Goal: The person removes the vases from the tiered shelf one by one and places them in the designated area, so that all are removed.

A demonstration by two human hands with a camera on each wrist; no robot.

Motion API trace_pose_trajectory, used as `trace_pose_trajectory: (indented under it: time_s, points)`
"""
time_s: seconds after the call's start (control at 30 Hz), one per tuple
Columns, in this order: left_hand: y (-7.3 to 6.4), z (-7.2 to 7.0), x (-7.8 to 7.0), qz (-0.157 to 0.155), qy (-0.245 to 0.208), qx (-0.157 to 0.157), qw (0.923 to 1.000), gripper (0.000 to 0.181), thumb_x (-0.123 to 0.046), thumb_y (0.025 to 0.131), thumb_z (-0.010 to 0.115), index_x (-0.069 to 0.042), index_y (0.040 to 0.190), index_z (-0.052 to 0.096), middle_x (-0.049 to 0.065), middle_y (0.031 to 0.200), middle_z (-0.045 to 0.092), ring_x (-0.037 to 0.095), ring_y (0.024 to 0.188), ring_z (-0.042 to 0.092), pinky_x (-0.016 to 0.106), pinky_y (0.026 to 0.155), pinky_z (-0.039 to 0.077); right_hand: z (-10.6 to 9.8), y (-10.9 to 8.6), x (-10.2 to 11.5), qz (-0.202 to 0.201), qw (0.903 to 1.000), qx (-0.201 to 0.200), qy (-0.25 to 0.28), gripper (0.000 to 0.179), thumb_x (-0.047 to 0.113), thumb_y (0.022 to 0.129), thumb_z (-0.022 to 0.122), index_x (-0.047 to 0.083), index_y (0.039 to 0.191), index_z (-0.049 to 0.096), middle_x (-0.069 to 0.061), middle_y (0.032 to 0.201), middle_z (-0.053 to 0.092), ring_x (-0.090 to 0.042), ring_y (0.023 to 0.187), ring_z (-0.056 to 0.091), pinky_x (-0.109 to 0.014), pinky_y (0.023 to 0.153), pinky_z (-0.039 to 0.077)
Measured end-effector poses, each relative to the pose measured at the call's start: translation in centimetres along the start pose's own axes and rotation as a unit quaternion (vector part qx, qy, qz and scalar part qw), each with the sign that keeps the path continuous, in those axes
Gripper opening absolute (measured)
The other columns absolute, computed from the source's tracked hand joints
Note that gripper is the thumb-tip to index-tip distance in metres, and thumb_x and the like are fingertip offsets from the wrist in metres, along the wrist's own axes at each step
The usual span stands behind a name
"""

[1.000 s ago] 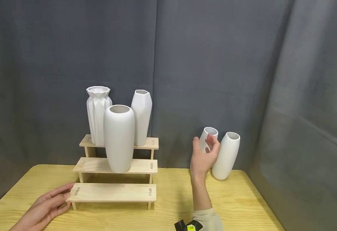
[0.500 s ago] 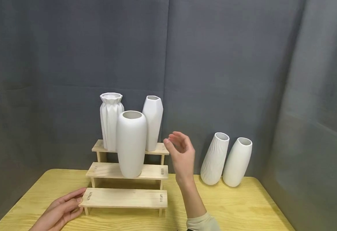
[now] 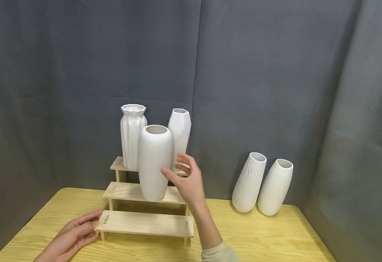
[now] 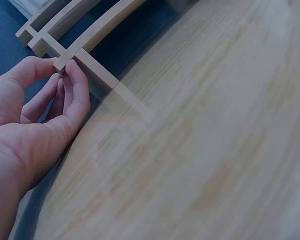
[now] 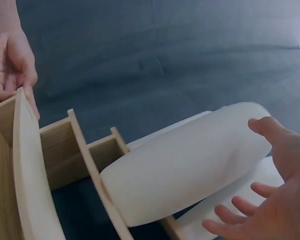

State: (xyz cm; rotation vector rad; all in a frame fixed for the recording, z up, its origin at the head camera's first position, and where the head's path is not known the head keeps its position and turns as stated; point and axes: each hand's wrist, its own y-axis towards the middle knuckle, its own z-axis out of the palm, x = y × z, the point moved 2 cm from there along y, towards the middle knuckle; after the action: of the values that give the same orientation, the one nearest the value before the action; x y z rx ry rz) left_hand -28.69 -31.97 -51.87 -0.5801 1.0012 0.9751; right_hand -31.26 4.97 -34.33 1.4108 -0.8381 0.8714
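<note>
A stepped wooden display stand (image 3: 145, 222) has three shelves. My left hand (image 3: 74, 234) pinches the left end of its lowest shelf between thumb and fingers, as the left wrist view shows. On the middle shelf stands a smooth white vase (image 3: 155, 163). My right hand (image 3: 189, 182) is at this vase's right side, thumb overlapping it in the head view, fingers spread and loosely bent around no object. Behind, on the top shelf, are a pleated white vase (image 3: 133, 138) on the left and a faceted white vase (image 3: 180, 131) on the right, its base partly hidden by my right hand.
Two more white vases stand at the table's back right: one with wavy ridges (image 3: 249, 182) and a smooth one (image 3: 275, 187). Grey curtain (image 3: 259, 72) encloses the back and sides of the yellow wooden table (image 3: 259, 236).
My right hand has moved left from beside the ridged vase to the smooth vase on the middle shelf. My left hand keeps its pinch on the stand. The head view has shifted somewhat.
</note>
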Motion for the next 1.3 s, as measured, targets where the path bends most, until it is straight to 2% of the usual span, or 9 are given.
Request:
trace_pose_trajectory:
  time_s: [0.3, 0.53, 0.63, 0.8, 0.97, 1.3]
  points:
    - [0.0, -0.2, 0.4, 0.008, -0.001, -0.004, 1.0000, 0.042, -0.003, 0.110, 0.042, -0.025, 0.133, 0.068, -0.002, 0.132, 0.062, 0.016, 0.114, 0.062, 0.036, 0.097, 0.051, 0.5, 0.1, -2.2, 0.026, 0.9992, 0.031, 0.000, 0.069, 0.034, 0.080, 0.090, 0.019, 0.138, 0.057, -0.004, 0.129, 0.059, -0.026, 0.116, 0.061, -0.047, 0.090, 0.054]
    - [0.0, -0.4, 0.6, -0.002, 0.011, -0.015, 0.9998, 0.041, -0.005, 0.110, 0.043, -0.028, 0.130, 0.070, -0.004, 0.131, 0.063, 0.014, 0.114, 0.062, 0.035, 0.098, 0.051, 1.5, -0.1, -3.8, 0.034, 0.9983, 0.048, -0.004, 0.067, 0.035, 0.078, 0.091, 0.024, 0.136, 0.060, -0.004, 0.130, 0.058, -0.028, 0.115, 0.060, -0.049, 0.089, 0.053]
    - [0.0, -0.5, 0.6, 0.004, 0.013, -0.005, 0.9999, 0.043, -0.004, 0.110, 0.041, -0.028, 0.133, 0.068, -0.004, 0.132, 0.063, 0.014, 0.115, 0.061, 0.035, 0.098, 0.051, 1.8, -0.2, -4.3, 0.045, 0.9976, 0.052, -0.003, 0.070, 0.035, 0.077, 0.091, 0.025, 0.138, 0.058, -0.004, 0.130, 0.057, -0.027, 0.114, 0.061, -0.050, 0.090, 0.052]
    - [0.3, -0.6, 0.6, 0.023, -0.010, 0.032, 0.9992, 0.047, -0.001, 0.111, 0.035, -0.025, 0.137, 0.066, -0.006, 0.135, 0.060, 0.015, 0.119, 0.059, 0.035, 0.097, 0.051, 2.2, 0.0, -4.9, 0.049, 0.9970, 0.058, 0.015, 0.071, 0.032, 0.077, 0.091, 0.027, 0.139, 0.056, -0.005, 0.131, 0.056, -0.027, 0.114, 0.061, -0.049, 0.091, 0.052]
    - [0.4, -0.5, 0.5, 0.023, -0.023, 0.036, 0.9988, 0.047, 0.001, 0.110, 0.035, -0.022, 0.138, 0.066, -0.005, 0.135, 0.059, 0.015, 0.119, 0.058, 0.035, 0.097, 0.051, 2.6, 0.1, -5.5, 0.049, 0.9966, 0.061, 0.027, 0.072, 0.031, 0.079, 0.090, 0.027, 0.141, 0.054, -0.004, 0.132, 0.056, -0.028, 0.115, 0.060, -0.051, 0.092, 0.051]
    - [0.2, -0.5, 0.4, 0.011, -0.006, 0.013, 0.9998, 0.045, -0.001, 0.110, 0.040, -0.025, 0.136, 0.067, -0.006, 0.133, 0.059, 0.014, 0.118, 0.059, 0.036, 0.097, 0.051, 2.9, 0.0, -6.1, 0.054, 0.9947, 0.072, 0.050, 0.079, 0.030, 0.078, 0.091, 0.028, 0.144, 0.050, -0.004, 0.135, 0.052, -0.026, 0.113, 0.062, -0.049, 0.091, 0.052]
